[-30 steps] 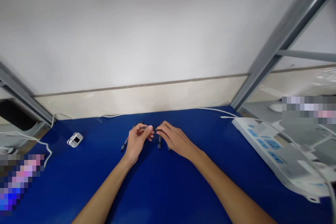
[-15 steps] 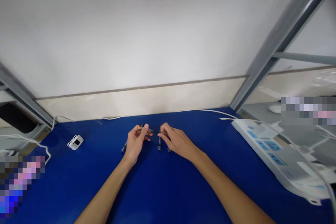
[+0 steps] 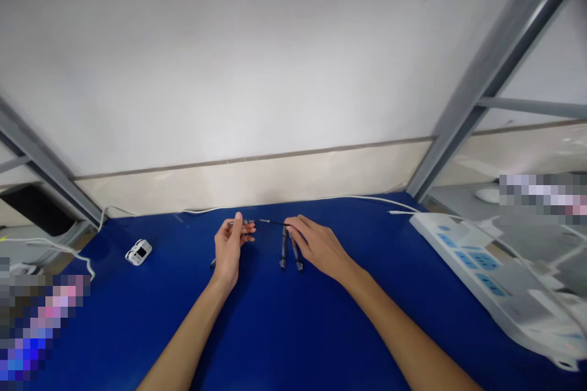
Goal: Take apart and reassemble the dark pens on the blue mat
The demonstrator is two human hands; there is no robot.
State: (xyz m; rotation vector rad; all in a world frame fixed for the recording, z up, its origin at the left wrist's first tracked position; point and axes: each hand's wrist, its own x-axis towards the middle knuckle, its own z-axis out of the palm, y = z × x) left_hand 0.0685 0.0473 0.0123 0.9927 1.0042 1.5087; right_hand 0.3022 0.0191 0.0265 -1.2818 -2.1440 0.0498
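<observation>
My left hand (image 3: 229,250) pinches a pen barrel (image 3: 247,222) between thumb and fingers; its end points to the right. My right hand (image 3: 316,241) is closed on a thin dark pen refill (image 3: 274,222), whose lighter tip points left at the barrel. A gap shows between tip and barrel. Two dark pens (image 3: 283,250) lie side by side on the blue table just left of and below my right hand, partly covered by it. The end of another pen (image 3: 213,263) shows beside my left wrist; the rest is hidden.
The blue table (image 3: 284,330) reaches back to the wall. A small white device (image 3: 138,252) with a dark screen lies at left. A large white power strip (image 3: 486,287) stands at right. White cables (image 3: 358,198) run along the back edge, between grey metal posts (image 3: 481,95).
My hands have moved apart: the left went left with the barrel, while the right shifted slightly right with the refill. The refill's tip now shows in the gap. The view has tilted slightly.
</observation>
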